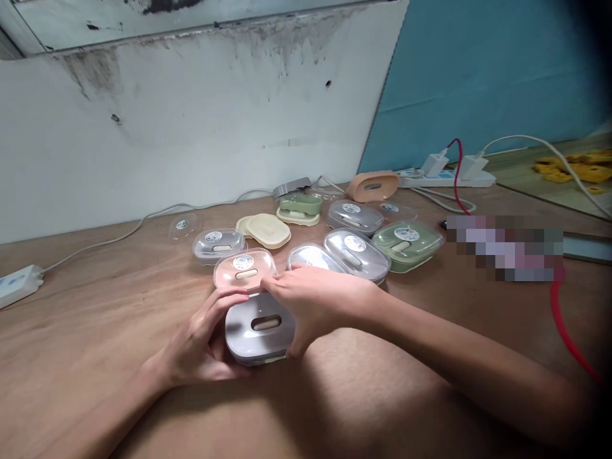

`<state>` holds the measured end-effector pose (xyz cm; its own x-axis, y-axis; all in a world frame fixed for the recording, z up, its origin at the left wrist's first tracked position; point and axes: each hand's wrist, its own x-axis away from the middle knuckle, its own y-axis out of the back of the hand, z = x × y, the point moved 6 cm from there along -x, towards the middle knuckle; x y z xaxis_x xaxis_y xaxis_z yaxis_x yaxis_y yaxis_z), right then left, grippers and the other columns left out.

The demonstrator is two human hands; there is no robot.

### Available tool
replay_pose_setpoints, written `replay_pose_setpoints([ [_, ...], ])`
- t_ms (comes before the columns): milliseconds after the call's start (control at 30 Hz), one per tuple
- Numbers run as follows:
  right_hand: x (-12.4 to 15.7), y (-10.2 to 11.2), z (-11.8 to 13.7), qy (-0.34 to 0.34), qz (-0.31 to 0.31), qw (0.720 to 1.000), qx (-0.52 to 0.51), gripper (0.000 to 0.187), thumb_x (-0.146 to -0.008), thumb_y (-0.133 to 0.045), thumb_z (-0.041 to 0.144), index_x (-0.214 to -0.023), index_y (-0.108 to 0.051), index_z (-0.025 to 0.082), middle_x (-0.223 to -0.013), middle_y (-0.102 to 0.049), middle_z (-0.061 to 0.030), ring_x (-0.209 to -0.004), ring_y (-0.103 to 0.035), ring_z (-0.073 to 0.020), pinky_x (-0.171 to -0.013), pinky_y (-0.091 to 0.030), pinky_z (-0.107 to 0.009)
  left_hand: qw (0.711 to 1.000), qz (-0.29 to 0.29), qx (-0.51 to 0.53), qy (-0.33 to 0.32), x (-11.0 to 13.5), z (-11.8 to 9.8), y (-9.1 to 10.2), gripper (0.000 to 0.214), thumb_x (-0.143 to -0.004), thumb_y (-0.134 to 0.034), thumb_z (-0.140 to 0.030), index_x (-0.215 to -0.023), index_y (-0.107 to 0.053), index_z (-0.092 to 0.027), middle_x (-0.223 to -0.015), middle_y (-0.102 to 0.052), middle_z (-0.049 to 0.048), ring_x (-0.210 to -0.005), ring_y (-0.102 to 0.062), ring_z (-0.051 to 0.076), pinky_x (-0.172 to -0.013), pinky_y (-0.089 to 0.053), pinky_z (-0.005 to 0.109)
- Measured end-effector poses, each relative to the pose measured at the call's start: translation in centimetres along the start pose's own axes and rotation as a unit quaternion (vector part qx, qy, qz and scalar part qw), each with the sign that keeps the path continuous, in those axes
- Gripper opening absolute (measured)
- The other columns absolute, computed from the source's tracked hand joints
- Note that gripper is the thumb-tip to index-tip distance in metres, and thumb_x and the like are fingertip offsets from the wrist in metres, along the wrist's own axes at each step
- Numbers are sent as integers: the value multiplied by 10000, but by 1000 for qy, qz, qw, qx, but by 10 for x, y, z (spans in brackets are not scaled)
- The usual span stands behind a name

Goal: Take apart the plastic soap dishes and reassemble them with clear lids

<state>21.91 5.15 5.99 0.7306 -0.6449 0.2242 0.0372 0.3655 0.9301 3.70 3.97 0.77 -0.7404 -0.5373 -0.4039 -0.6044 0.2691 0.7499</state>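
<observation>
A grey soap box with an oval slot in its top lies on the wooden table in front of me. My left hand grips its left side, fingers curled over the top edge. My right hand holds its right side, thumb below and fingers across the far edge. Just behind it sits a pink box with a clear lid.
More boxes cluster behind: a clear-lidded grey one, cream lids, green ones, a grey one and a tan one. Power strips lie at the left edge and at the back right. A red cable runs along the right.
</observation>
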Motion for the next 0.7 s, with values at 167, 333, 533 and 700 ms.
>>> replay_pose_setpoints([
  [167,-1,-3,7,7,-2,1000,6,642,-694,-805,414,-1208,-607,85,-996,-730,-100,-804,-652,-245,-764,-431,-365,992,-1,-102,-79,-1,-12,2,802,-778,-849,-380,-1480,-495,-222,-1469,-513,219,-1353,-558,388,-1046,-577,515],
  [333,2,1,11,19,-19,1000,-5,717,-703,-803,382,-1337,-578,136,-1157,-729,-114,-1032,-678,-302,-811,-457,-371,967,-21,-196,-164,0,-23,5,795,-805,-830,-403,-1493,-509,-168,-1427,-600,262,-1262,-654,386,-964,-628,490],
  [533,-2,-3,11,22,-15,1000,1,707,-673,-847,400,-1272,-604,112,-1131,-738,-120,-1006,-695,-317,-814,-474,-385,949,-24,-257,-183,-1,-28,2,824,-765,-792,-641,-1412,-588,-174,-1306,-704,230,-1156,-720,393,-930,-641,513],
  [700,-4,-7,10,0,-17,1000,10,787,-640,-899,399,-1302,-590,108,-1136,-740,-117,-968,-704,-316,-773,-491,-384,954,-45,-244,-170,0,-30,13,682,-826,-687,-666,-1353,-652,-234,-1260,-744,149,-1109,-725,350,-885,-624,489],
])
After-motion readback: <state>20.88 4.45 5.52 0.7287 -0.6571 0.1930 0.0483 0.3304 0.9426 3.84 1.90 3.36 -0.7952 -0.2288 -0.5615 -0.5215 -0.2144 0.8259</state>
